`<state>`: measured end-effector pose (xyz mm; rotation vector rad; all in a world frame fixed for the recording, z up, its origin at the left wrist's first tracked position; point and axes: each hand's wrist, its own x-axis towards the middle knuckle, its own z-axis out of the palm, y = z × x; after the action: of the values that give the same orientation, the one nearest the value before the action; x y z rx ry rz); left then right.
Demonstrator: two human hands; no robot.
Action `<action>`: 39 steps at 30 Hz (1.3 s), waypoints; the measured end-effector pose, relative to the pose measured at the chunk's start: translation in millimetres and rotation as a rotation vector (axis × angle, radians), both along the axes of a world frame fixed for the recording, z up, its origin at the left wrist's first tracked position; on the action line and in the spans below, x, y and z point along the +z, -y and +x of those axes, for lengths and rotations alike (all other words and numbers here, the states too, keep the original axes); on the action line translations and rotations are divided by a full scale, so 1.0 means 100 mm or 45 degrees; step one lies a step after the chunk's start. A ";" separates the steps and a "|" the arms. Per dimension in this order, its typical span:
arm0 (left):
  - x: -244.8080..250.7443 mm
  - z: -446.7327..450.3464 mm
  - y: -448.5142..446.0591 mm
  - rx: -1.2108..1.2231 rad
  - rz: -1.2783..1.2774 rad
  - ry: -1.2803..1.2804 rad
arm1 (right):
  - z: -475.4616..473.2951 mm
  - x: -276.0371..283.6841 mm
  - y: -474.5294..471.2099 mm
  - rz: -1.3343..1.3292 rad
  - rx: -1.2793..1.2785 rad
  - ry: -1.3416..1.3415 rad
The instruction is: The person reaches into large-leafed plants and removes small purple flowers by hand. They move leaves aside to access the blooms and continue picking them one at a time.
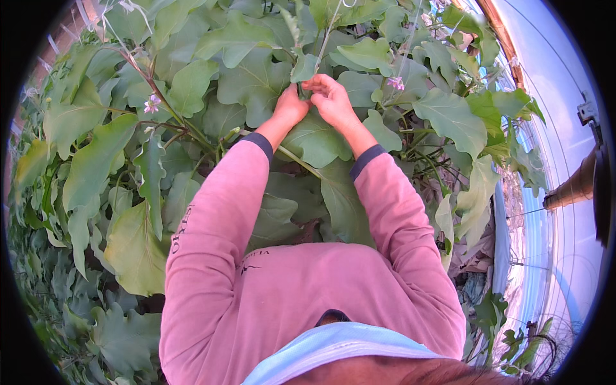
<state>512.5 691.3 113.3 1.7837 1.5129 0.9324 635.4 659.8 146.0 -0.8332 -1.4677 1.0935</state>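
Observation:
My left hand (290,106) and my right hand (333,100) meet among the broad leaves of an eggplant plant, with the fingers of both bent inward. A white string (329,33) comes down from above and ends at the fingertips of my right hand, which pinch there. Just above my left hand stands a shoot tip with a small leaf (304,66). What my left fingers touch is hidden behind the hand. Below both wrists spreads a large green leaf (317,139), and a pale stem (299,161) slants under it.
Purple eggplant flowers (152,103) (396,83) hang on both sides. A branching stem (163,98) rises at left, tied with white string (115,31). At right are plastic sheeting (544,86), a wooden pole (572,180) and thin wires. Dense foliage (120,332) fills the lower left.

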 end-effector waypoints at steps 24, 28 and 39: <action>-0.02 -0.13 -0.04 0.167 0.062 0.091 | 0.05 -0.41 -0.04 -0.036 -0.311 -0.031; 0.06 -0.11 0.04 0.137 -0.103 0.211 | 0.07 -0.50 0.37 0.021 -0.397 -0.119; -0.35 -0.44 0.10 -0.496 -0.167 0.532 | 0.13 -0.29 0.51 1.082 -0.287 0.884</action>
<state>468.9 681.2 78.1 1.5875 0.9041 0.9110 648.5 609.1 117.0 -0.7387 -2.1004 -0.0795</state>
